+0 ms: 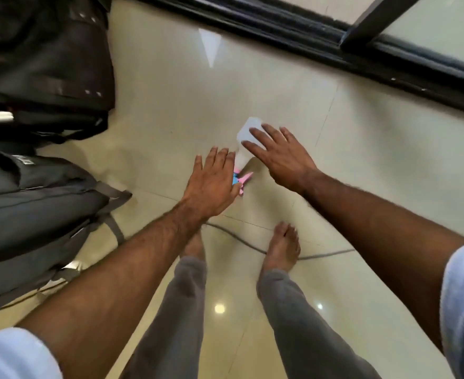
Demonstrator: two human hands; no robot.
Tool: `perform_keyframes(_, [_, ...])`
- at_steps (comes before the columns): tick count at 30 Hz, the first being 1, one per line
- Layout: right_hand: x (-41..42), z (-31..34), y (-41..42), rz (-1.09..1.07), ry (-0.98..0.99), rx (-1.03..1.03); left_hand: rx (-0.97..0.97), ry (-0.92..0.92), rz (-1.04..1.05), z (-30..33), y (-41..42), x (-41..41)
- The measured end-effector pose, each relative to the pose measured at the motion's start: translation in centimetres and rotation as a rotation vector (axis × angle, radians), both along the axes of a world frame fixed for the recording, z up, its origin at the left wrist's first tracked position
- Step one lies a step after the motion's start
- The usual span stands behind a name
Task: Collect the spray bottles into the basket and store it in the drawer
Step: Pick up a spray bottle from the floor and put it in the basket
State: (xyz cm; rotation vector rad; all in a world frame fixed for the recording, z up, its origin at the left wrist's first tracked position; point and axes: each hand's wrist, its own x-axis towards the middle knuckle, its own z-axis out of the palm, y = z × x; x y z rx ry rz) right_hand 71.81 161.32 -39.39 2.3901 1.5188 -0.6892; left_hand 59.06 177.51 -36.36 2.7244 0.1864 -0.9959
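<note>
Spray bottle, one only, of white translucent plastic with a pink and blue trigger head (245, 149), lies on its side on the glossy cream tiled floor (170, 91), seen from a camera worn on the head of a standing person who looks down at it. Its flat base points away from the person and its trigger head points back toward their bare feet (284, 246).

Both bare hands reach down over the bottle. The left hand (211, 184) is palm down with fingers spread flat, covering part of the trigger head; whether it touches the bottle cannot be told. The right hand (278, 154) is also palm down with fingers spread wide over the bottle's body, and contact is again unclear. Neither hand has closed around anything.

To the left, dark grey and black fabric bags (39, 209) rest on the floor. A thin grey cable (241, 242) runs across the tiles near the feet. A dark metal door or window frame (334, 36) crosses the upper right.

No basket and no drawer appear in view, and no other spray bottles can be seen. Judging from this, the task looks to be at an early stage: this bottle is not yet picked up, and placing bottles in the basket and storing it in the drawer remain to be done.
</note>
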Motion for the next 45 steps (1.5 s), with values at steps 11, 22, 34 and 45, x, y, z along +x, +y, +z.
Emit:
perform_keyframes(11, [2.2, -4.5, 3.4, 0.066, -0.029, -0.014, -0.212, -0.079, 0.18, -4.0, 3.0, -0.4])
perform_keyframes(22, [-4.8, 25.7, -2.9, -1.388, 0.791, 0.473, -0.907, 0.054, 0.799, 22.9, 2.9, -0.4])
perform_keyframes(34, [-18.2, 59.4, -6.2, -1.89, 0.902, 1.125, -1.132, 0.023, 0.364, 55.6, -6.9, 1.9])
perform_keyframes(45, [-38.0, 71.1, -26.6, -2.021, 0.63, 1.574, -1.15, 0.421, -0.395, 69.3, -33.4, -11.4])
